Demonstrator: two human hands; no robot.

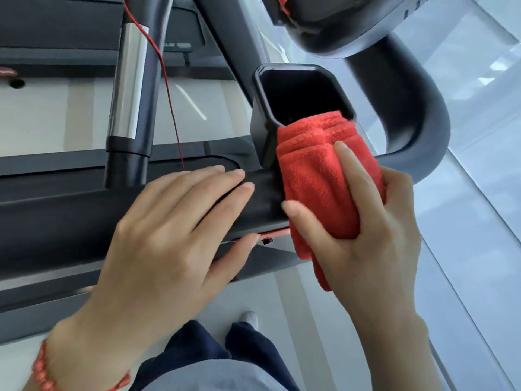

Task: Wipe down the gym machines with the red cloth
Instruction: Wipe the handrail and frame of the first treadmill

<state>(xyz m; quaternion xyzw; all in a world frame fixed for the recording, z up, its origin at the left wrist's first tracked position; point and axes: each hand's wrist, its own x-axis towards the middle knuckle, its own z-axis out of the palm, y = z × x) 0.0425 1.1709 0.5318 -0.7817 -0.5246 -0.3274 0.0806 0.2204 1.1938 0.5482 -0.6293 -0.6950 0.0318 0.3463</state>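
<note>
From the head camera, your right hand (pixel 375 238) is wrapped around the folded red cloth (pixel 324 182) — thumb and forefinger lying across its front, the other fingers curled behind — and presses its upper edge against the near lip of the black cup holder (pixel 298 94) on the treadmill. The cloth's lower tail hangs loose below your palm, close to the crossbar (pixel 84 218). Your left hand (pixel 169 241) rests flat and spread on that dark crossbar, fingers together and pointing toward the holder, holding nothing; a red bead bracelet (pixel 42 373) sits on that wrist. The likeliest slip, as I judge it, is the cloth bunching: it is folded thick, so if you push it down into the holder only the outer fold may touch the walls and the corners could stay dusty. The dangling tail could also snag on the small red clip (pixel 267 240) just under the crossbar's edge as you sweep. A thin red cord (pixel 166 80) runs down from the console beside the silver handrail post (pixel 129 88) and ends near your left fingertips — a careless swipe that way might tug it loose. Your right wrist is bent inward, palm facing left, forearm rising from the lower right; your left forearm comes up from the lower left, with the wrist nearly straight.
</note>
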